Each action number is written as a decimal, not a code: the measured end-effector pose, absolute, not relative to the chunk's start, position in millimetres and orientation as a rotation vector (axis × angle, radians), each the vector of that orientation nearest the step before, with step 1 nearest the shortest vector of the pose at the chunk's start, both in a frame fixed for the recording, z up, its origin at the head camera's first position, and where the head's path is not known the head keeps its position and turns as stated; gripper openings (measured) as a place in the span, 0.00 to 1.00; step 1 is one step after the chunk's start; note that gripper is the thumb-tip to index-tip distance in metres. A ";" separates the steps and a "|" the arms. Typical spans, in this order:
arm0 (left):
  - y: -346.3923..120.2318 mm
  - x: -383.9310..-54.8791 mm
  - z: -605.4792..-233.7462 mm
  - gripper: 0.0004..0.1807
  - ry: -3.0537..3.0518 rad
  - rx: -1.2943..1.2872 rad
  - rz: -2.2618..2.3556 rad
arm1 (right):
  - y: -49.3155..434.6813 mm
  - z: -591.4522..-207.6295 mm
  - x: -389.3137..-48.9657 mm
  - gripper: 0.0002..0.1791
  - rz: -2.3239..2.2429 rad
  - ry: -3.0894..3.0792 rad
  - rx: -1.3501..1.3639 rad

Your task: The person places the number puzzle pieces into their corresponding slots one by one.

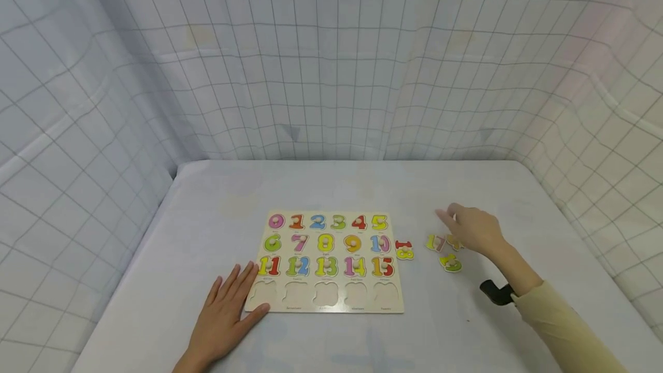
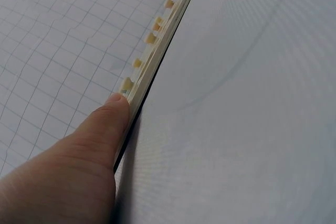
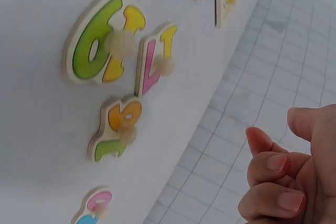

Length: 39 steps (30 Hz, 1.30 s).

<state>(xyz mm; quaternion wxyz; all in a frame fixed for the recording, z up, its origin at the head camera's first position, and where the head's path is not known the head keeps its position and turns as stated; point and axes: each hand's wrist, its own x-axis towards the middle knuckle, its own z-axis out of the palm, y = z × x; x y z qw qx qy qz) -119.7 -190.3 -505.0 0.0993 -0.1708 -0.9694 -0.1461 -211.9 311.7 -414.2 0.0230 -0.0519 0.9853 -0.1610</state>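
Observation:
A wooden number puzzle board (image 1: 325, 309) lies on the table, with knobbed numbers 0 to 15 in its upper rows and bare recesses along the bottom row. Spread flat, my left hand (image 1: 224, 315) rests at the board's lower left corner, its thumb touching the edge. My right hand (image 1: 475, 230), fingers loosely curled around nothing, hovers above the loose pieces. Beneath and beside it lie the 16 piece (image 3: 105, 40), the 17 piece (image 3: 157, 59) and the 19 piece (image 3: 118, 129). A pink-and-blue piece (image 3: 95, 205) is partly cut off. The 18 piece (image 1: 404, 250) sits against the board's right side.
A white cloth covers the table (image 1: 155, 281). Checked fabric (image 1: 342, 73) hangs around the back and both sides. A black strap end (image 1: 496, 292) sticks out near the right sleeve (image 1: 564, 321).

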 end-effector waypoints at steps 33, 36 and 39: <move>-190.9 -120.7 -506.0 0.44 -2.881 -0.503 -0.433 | 334.6 -456.8 -203.1 0.24 -0.328 2.890 0.088; -191.2 -120.8 -506.3 0.44 -2.878 -0.503 -0.432 | 333.0 -458.8 -203.7 0.23 -0.328 2.898 0.086; -191.6 -120.3 -506.6 0.44 -2.879 -0.498 -0.429 | 332.1 -459.8 -204.4 0.20 -0.350 2.901 0.093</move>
